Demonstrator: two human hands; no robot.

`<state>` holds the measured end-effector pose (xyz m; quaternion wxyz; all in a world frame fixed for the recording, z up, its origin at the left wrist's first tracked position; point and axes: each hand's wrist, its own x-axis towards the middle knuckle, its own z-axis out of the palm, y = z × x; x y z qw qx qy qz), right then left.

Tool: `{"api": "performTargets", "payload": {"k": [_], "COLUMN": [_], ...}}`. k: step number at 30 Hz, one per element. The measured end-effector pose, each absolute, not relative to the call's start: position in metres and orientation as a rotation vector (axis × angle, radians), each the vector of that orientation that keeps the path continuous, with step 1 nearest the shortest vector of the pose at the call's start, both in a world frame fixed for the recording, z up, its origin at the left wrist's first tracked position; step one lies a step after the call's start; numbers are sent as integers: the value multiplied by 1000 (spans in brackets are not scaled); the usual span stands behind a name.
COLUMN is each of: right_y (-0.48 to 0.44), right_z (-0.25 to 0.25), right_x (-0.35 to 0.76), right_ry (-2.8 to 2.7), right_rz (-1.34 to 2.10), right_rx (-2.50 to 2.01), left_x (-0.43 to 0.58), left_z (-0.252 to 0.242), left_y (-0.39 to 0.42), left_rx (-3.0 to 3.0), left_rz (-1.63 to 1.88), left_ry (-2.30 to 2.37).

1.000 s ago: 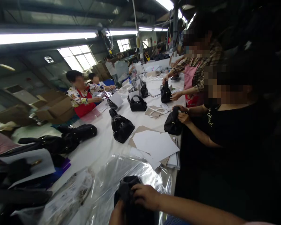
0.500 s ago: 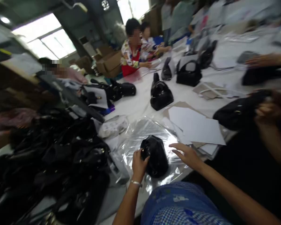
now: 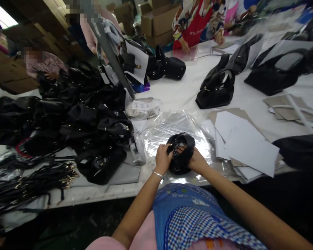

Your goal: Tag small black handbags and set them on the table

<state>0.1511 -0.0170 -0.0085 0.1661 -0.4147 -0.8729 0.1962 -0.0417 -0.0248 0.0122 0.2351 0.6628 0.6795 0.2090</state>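
A small black handbag [image 3: 181, 166] stands on clear plastic sheets at the table's front edge, its opening facing up. My left hand [image 3: 163, 159], with a bracelet at the wrist, is closed on the left rim of the bag. At the bag's right side is my right hand [image 3: 197, 160], gripping it, with its fingers reaching through under the handle and partly showing in the opening. Shiny material shows inside the bag. The clear plastic sheets [image 3: 156, 133] spread around and beneath it.
Many black handbags [image 3: 101, 163] are piled on the left, near black straps with metal clips [image 3: 41, 180]. White and brown paper sheets [image 3: 246, 142] lie on the right. Finished-looking bags [image 3: 216, 92] stand farther back. A grey post [image 3: 109, 48] rises left of centre; co-workers sit beyond.
My right hand has come from the air beside the bag to its right side, with fingers in the opening. The bag's opening now faces me. The camera view has tilted down.
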Motion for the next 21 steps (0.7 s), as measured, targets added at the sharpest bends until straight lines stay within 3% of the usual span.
{"api": "performTargets", "payload": {"k": [10, 21], "right_y": [-9, 5], "right_z": [-11, -22], "right_x": [141, 127], "right_ry": [-2544, -2761], "right_rz": [535, 485], "right_rx": [-1182, -1437], "left_x": [-40, -44], "left_z": [22, 7], "left_y": [-3, -7], "left_rx": [1932, 1670], "left_rz": [289, 722], "left_ry": [1880, 1570]}}
